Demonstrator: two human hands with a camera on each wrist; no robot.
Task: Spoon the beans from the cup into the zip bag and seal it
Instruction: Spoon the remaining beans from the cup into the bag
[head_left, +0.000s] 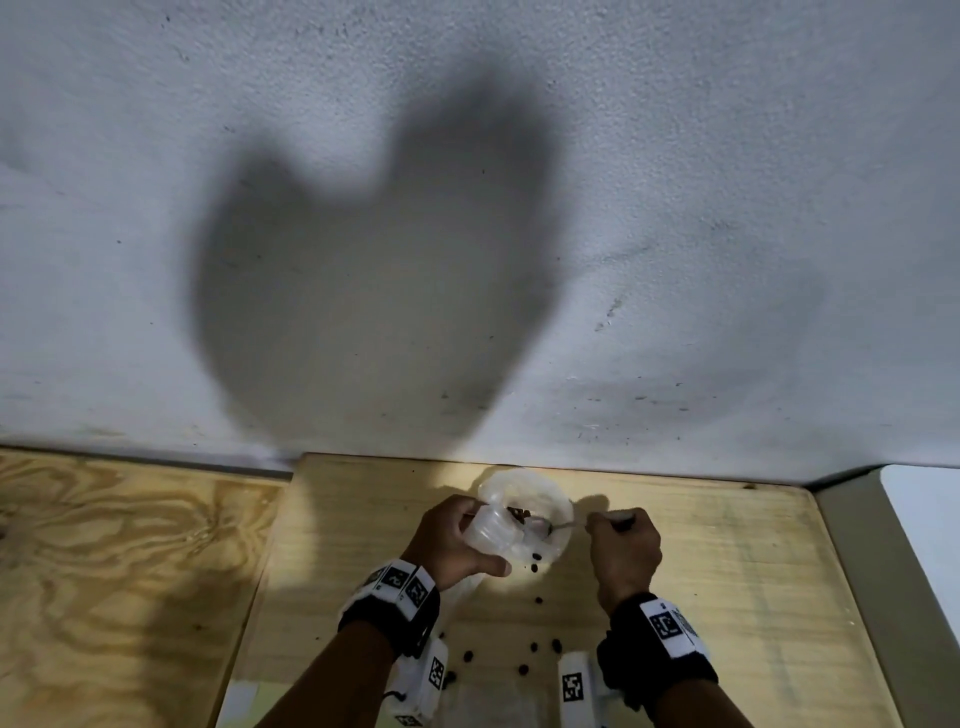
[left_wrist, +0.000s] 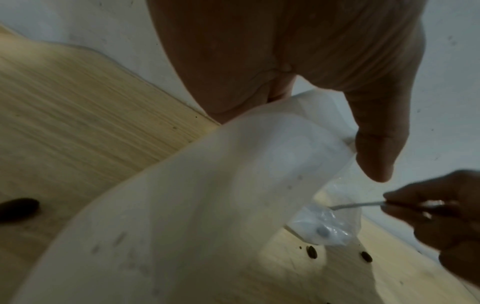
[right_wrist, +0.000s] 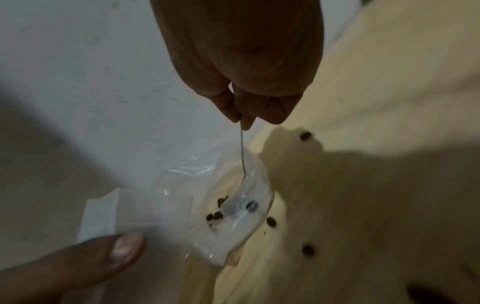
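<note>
My left hand (head_left: 457, 545) grips a clear plastic cup (head_left: 491, 530), tilted to the right, just above the table. The translucent zip bag (head_left: 535, 493) bulges open around the cup's mouth, and its lower part hangs under my left thumb (left_wrist: 376, 154). A few dark beans (head_left: 519, 514) lie inside. My right hand (head_left: 623, 551) pinches the thin handle of a metal spoon (right_wrist: 242, 148). The spoon's bowl (right_wrist: 231, 207) sits among several beans behind clear plastic. Whether that plastic is the cup or the bag I cannot tell.
Several spilled beans (head_left: 537, 600) lie scattered on the pale wooden table (head_left: 727, 571) in front of and below my hands. A white wall (head_left: 467, 208) rises right behind the table. A darker plywood surface (head_left: 130, 545) lies to the left.
</note>
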